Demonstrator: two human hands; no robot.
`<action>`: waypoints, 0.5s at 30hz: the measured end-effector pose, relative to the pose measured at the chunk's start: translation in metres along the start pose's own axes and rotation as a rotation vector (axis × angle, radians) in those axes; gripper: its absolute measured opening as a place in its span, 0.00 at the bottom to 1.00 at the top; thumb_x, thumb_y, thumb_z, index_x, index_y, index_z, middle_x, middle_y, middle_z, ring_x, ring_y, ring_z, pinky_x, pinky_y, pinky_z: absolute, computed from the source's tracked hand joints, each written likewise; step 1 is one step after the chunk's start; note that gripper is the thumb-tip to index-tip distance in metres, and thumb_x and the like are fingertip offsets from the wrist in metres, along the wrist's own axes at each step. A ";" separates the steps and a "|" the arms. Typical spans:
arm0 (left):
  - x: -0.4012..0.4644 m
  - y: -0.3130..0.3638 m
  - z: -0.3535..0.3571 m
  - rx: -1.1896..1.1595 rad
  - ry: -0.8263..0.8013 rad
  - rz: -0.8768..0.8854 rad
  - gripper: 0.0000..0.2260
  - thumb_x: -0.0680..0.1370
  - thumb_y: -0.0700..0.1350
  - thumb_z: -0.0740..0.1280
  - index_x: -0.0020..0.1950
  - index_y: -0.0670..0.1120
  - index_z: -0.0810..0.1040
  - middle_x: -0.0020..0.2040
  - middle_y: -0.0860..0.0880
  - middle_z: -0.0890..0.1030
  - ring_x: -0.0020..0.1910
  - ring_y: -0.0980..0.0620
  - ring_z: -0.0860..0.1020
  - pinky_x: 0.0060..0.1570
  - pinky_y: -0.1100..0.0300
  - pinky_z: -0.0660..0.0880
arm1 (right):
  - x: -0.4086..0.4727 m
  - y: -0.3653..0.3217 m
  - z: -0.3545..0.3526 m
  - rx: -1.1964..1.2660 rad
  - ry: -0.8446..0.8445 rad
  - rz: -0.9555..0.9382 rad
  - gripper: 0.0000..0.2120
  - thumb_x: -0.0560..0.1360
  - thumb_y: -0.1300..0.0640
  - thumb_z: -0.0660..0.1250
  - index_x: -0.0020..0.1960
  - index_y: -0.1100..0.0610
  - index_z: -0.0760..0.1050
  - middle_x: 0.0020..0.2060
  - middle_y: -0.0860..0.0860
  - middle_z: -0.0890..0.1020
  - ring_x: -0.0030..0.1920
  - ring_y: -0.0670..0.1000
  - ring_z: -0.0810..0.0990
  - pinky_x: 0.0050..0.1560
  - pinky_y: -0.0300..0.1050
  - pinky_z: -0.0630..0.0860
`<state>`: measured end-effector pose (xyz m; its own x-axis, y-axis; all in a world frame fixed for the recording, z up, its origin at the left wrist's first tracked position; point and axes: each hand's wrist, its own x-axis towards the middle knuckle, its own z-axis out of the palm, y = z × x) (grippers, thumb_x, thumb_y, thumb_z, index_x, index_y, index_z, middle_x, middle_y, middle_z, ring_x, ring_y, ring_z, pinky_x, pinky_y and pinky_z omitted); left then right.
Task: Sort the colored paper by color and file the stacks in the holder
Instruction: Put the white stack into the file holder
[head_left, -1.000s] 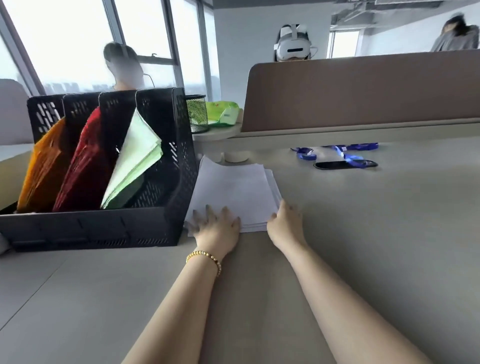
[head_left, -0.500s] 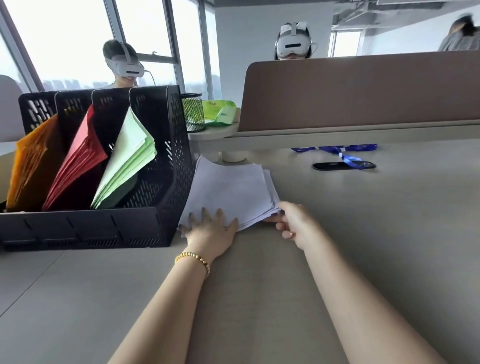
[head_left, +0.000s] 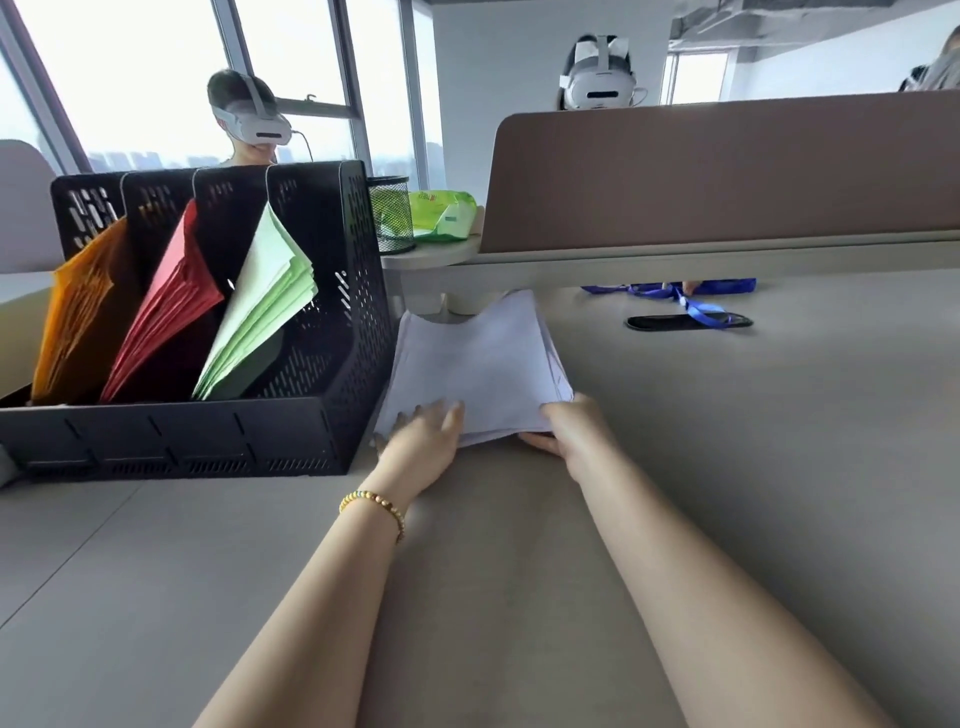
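My right hand (head_left: 574, 431) pinches the lavender stack (head_left: 478, 364) at its near corner, left hand (head_left: 423, 441) flat on top beside the holder (head_left: 358, 322).

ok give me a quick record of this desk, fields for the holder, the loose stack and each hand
holder: black file holder with orange, red and green stacks filed
free slot: rightmost, beside the green
loose stack: pale lavender paper on the desk, right of the holder
left hand: flat on the stack's near edge
right hand: pinches the near right corner, lifting it
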<state>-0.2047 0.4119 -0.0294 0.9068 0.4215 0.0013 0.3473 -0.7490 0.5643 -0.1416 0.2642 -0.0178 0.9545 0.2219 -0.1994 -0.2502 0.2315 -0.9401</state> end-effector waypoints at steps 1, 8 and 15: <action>-0.004 -0.001 -0.003 -0.119 0.087 0.014 0.24 0.79 0.59 0.50 0.65 0.45 0.70 0.66 0.43 0.73 0.65 0.41 0.70 0.65 0.50 0.65 | -0.003 -0.001 -0.005 0.064 0.002 -0.002 0.16 0.74 0.72 0.51 0.50 0.58 0.73 0.41 0.52 0.78 0.40 0.52 0.79 0.31 0.43 0.78; -0.019 0.004 -0.025 -1.039 0.067 -0.185 0.18 0.80 0.53 0.59 0.55 0.39 0.77 0.41 0.49 0.82 0.38 0.53 0.80 0.36 0.63 0.75 | -0.041 -0.012 -0.074 0.183 -0.189 -0.004 0.14 0.76 0.72 0.55 0.50 0.59 0.76 0.36 0.50 0.85 0.36 0.49 0.84 0.34 0.40 0.80; -0.041 -0.013 -0.021 -0.990 -0.106 -0.079 0.13 0.77 0.33 0.63 0.62 0.40 0.73 0.39 0.48 0.82 0.33 0.52 0.81 0.34 0.64 0.78 | -0.081 -0.019 -0.112 -0.011 -0.591 0.105 0.21 0.64 0.43 0.75 0.51 0.55 0.83 0.48 0.53 0.85 0.46 0.51 0.84 0.44 0.44 0.81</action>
<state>-0.2511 0.4146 -0.0196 0.9232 0.3676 -0.1123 0.0958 0.0630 0.9934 -0.1961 0.1357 -0.0145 0.6715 0.7332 -0.1067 -0.3334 0.1704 -0.9272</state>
